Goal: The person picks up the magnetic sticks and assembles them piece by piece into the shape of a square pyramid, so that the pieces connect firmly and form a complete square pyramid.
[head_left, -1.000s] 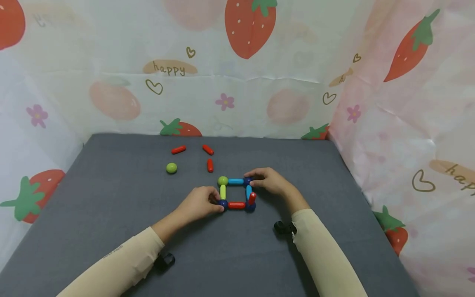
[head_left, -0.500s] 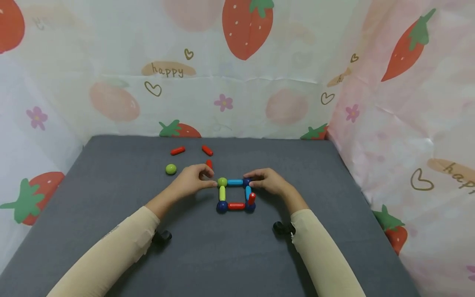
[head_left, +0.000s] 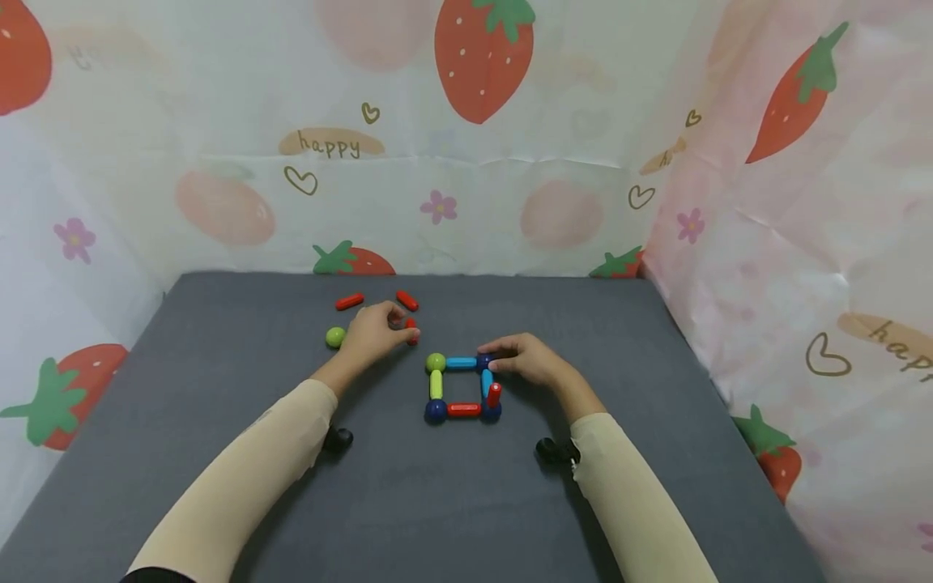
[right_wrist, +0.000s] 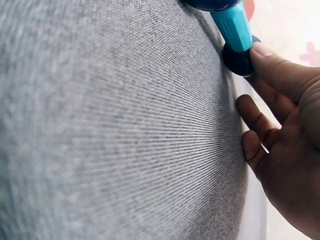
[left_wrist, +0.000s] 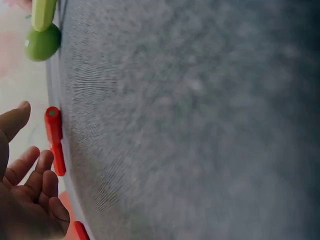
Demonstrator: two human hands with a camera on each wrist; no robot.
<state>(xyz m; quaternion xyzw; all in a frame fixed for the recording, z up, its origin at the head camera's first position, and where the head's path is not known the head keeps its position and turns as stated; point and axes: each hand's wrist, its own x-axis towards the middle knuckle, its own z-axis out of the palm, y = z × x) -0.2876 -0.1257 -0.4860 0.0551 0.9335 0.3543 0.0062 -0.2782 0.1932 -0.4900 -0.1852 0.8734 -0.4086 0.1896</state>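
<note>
My left hand (head_left: 370, 334) reaches over a red rod (head_left: 411, 325), thumb and fingers spread to either side; the left wrist view shows a gap between them and the rod. My right hand (head_left: 535, 360) pinches a dark blue ball (head_left: 484, 361) at the far right corner of a square of rods and balls. Its other corners are a green ball (head_left: 435, 362) and two dark blue balls, near left (head_left: 436, 410) and near right. Blue rods (head_left: 461, 363) form the far and right sides, a yellow-green rod (head_left: 436, 385) the left, a red rod (head_left: 464, 410) the front. Another red rod (head_left: 494, 395) stands up at the near right corner.
Two more red rods, one on the left (head_left: 350, 301) and one on the right (head_left: 407, 300), lie toward the back edge of the grey table (head_left: 437, 502). A loose green ball (head_left: 334, 337) sits beside my left hand. A strawberry-print curtain (head_left: 350, 202) hangs behind.
My left hand has left the near left dark blue ball and moved away, past the green corner ball, to the loose red rod. My right hand stays at its corner.
</note>
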